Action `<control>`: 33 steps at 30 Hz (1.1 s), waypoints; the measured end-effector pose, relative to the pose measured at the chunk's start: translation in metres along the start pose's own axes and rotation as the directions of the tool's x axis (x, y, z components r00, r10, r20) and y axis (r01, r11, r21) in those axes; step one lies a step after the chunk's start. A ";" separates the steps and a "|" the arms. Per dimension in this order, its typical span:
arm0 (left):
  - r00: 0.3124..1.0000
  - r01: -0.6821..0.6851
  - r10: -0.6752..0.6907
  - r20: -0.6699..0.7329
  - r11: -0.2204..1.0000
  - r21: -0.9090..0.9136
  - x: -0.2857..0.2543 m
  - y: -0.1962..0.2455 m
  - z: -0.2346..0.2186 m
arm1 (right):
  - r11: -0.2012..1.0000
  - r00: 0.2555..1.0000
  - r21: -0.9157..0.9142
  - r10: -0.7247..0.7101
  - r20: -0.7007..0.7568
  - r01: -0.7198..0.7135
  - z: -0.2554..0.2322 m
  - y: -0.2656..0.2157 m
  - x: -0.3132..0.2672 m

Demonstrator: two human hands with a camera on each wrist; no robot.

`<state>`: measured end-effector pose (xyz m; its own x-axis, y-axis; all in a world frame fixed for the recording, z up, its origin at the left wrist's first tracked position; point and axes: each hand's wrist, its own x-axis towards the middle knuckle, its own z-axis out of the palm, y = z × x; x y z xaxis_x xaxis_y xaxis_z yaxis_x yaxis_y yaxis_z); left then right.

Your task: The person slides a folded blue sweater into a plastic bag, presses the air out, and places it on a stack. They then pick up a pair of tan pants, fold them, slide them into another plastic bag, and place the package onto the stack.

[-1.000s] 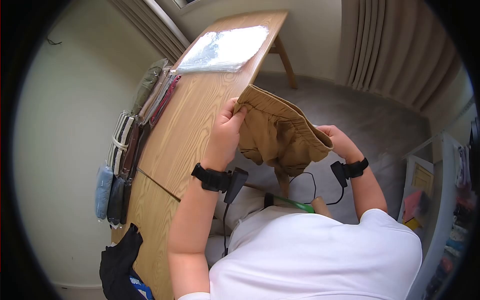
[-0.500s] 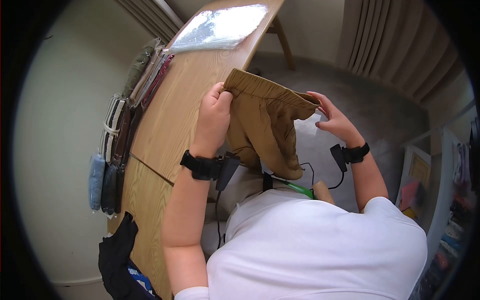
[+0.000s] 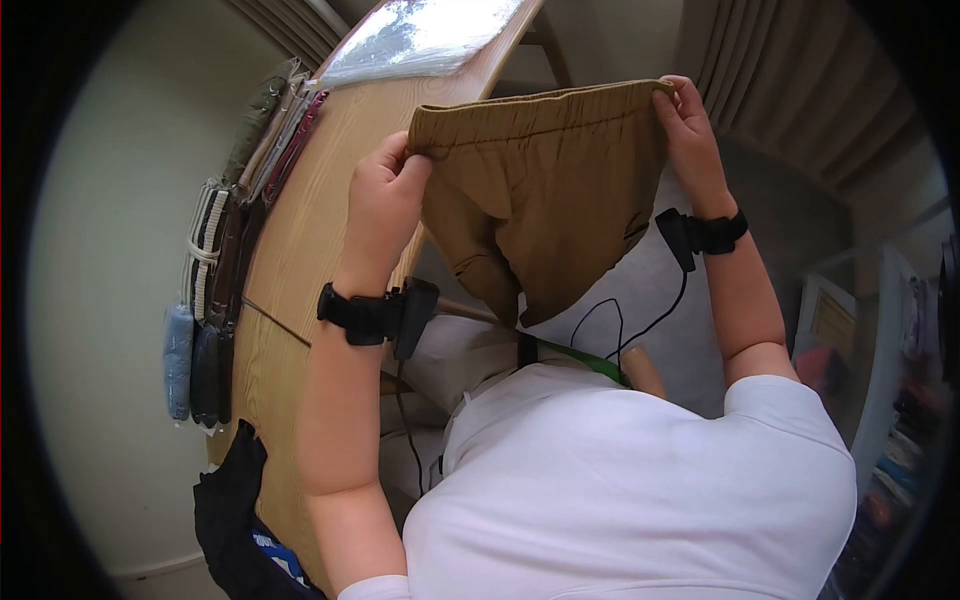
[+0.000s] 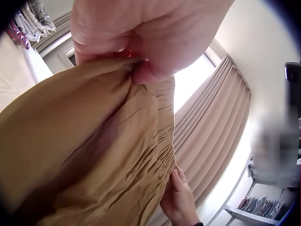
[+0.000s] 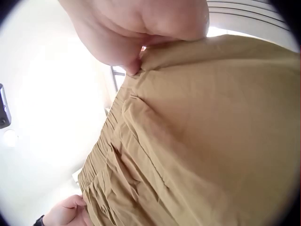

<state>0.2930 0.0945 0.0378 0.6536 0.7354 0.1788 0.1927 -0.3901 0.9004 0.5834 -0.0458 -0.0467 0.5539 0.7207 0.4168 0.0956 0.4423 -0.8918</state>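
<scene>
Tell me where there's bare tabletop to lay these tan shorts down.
Bare wood on the table lies between the clear plastic bag at the far end and the black bag at the near end. The wall edge is crowded with folded clothes.

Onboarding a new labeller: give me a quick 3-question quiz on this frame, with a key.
1. True or false: the tan shorts lie flat on the wooden table.
2. Which part of the shorts do the left hand and the right hand pinch? A) the leg hems B) the two ends of the waistband C) one pocket
3. What lies at the far end of the table?

Key
1. False: they hang in the air, held up by both hands.
2. B.
3. A clear plastic bag.
</scene>
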 end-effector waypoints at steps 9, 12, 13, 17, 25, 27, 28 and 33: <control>1.000 0.013 -0.004 0.024 0.931 -0.364 0.004 0.018 0.015 | 0.965 0.986 -0.206 -0.164 0.003 0.161 -0.015 -0.037 0.034; 0.994 0.017 0.024 0.107 0.933 -0.360 0.000 0.022 0.021 | 0.973 0.989 -0.178 -0.149 0.014 0.150 -0.020 -0.028 0.034; 0.987 0.065 -0.011 0.160 0.940 -0.334 0.000 0.019 0.022 | 0.967 0.987 -0.197 -0.163 0.004 0.160 -0.016 -0.025 0.031; 0.975 0.165 -0.080 0.208 0.885 -0.435 0.000 0.019 0.030 | 0.986 0.997 -0.160 -0.051 -0.063 0.040 -0.011 -0.016 0.027; 0.993 -0.110 0.106 -0.051 0.990 -0.085 0.018 0.006 0.037 | 0.886 0.959 -0.421 -0.262 -0.109 0.194 -0.023 -0.007 0.039; 0.991 -0.121 0.116 -0.065 0.990 -0.075 0.017 0.003 0.040 | 0.841 0.947 -0.510 -0.290 -0.140 0.182 -0.027 -0.006 0.038; 0.991 -0.118 0.113 -0.071 0.990 -0.076 0.017 0.000 0.041 | 0.778 0.929 -0.606 -0.328 -0.172 0.163 -0.027 -0.002 0.039; 0.989 -0.141 0.136 -0.060 0.986 -0.089 0.014 -0.007 0.042 | 0.764 0.919 -0.636 -0.321 -0.227 0.109 -0.027 0.001 0.038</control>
<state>0.3317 0.0845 0.0173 0.6288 0.7073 0.3232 0.0323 -0.4390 0.8979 0.6264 -0.0326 -0.0362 0.6668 0.3994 0.6292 0.6596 0.0766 -0.7477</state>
